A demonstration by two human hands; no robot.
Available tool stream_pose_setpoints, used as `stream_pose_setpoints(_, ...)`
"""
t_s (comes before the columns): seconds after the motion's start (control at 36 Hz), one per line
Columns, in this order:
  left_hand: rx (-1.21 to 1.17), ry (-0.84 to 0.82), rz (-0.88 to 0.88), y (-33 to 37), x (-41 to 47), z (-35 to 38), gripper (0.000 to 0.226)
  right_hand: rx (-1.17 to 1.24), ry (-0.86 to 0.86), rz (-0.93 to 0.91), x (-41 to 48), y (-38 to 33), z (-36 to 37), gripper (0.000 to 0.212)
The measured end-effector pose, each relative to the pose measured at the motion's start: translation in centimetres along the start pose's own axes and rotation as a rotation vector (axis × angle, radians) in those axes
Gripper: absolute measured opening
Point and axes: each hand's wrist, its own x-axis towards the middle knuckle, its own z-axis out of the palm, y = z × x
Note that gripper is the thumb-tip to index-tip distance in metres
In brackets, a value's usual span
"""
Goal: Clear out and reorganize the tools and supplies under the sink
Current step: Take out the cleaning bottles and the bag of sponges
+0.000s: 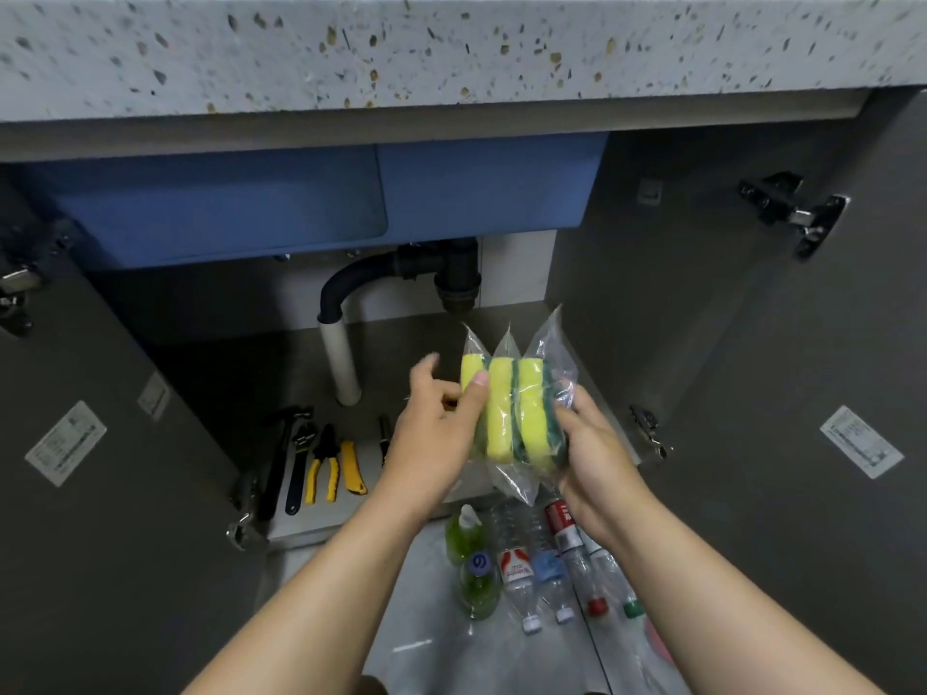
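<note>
With the left hand (436, 423) and right hand (587, 443) both curling their fingers (479, 383) round the three bagged sponges (506, 408) held at 12 o'clock of the bottles (521, 569), best keep them bunched and set them at 3 o'clock of the tools (321, 459), clear of the drainpipe (343, 363)

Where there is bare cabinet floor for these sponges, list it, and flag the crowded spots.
Bare: the cabinet floor behind the tool row, left of the white drain pipe; also right of that pipe, partly hidden by the sponge packs. Crowded: the tool row at front left, and the bottles lying outside the cabinet front.
</note>
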Motion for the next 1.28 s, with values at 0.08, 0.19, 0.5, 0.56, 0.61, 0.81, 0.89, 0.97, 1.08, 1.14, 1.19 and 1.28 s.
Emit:
stream_pose_setpoints(0.08,-0.181,-0.064,-0.009,-0.1,0.0,-0.2,0.033,0.048,-0.063,-0.021,-0.3,-0.3,0.3,0.032)
stream_pose_setpoints(0.19,-0.320,-0.057,-0.010,0.4,-0.2,0.0,0.043,0.074,-0.140,-0.043,-1.0,-0.2,1.2,0.035)
stream_pose_setpoints(0.5,-0.369,-0.098,-0.081,0.8,-0.4,0.2,0.045,-0.194,-0.010,-0.200,-1.0,-0.3,1.3,0.031)
stream_pose_setpoints(0.56,-0.353,-0.105,-0.069,0.8,-0.3,0.2,0.043,-0.242,0.024,-0.225,-0.9,0.1,1.2,0.033)
stream_pose_setpoints(0.61,-0.360,-0.125,-0.072,0.8,-0.3,0.3,0.041,-0.271,0.049,-0.242,-0.8,0.2,1.2,0.038)
stream_pose_setpoints(0.81,-0.347,-0.149,-0.059,0.6,-0.2,0.8,0.039,-0.305,0.011,-0.230,-0.7,0.1,0.9,0.036)
stream_pose_setpoints(0.89,-0.313,-0.106,-0.033,0.7,-0.2,1.2,0.038,-0.310,-0.020,-0.222,-0.7,0.2,1.0,0.037)
stream_pose_setpoints(0.97,-0.132,0.021,0.000,0.8,-0.2,1.6,0.031,-0.330,-0.022,-0.224,-0.9,0.4,1.0,0.040)
stream_pose_setpoints(1.08,-0.027,0.019,-0.004,1.5,-0.3,1.8,0.032,-0.403,0.034,-0.291,-1.2,0.4,1.1,0.041)
stream_pose_setpoints(1.14,-0.109,-0.078,-0.051,1.9,-0.6,2.1,0.059,-0.506,0.088,-0.341,-1.6,0.0,1.0,0.047)
stream_pose_setpoints(1.19,-0.080,-0.116,-0.062,2.2,-0.9,2.5,0.087,-0.614,0.098,-0.388,-1.9,-0.3,0.6,0.051)
stream_pose_setpoints(1.28,-0.126,-0.122,-0.064,2.2,-1.0,2.9,0.090,-0.613,0.057,-0.406,-2.6,-1.4,-0.4,0.056)
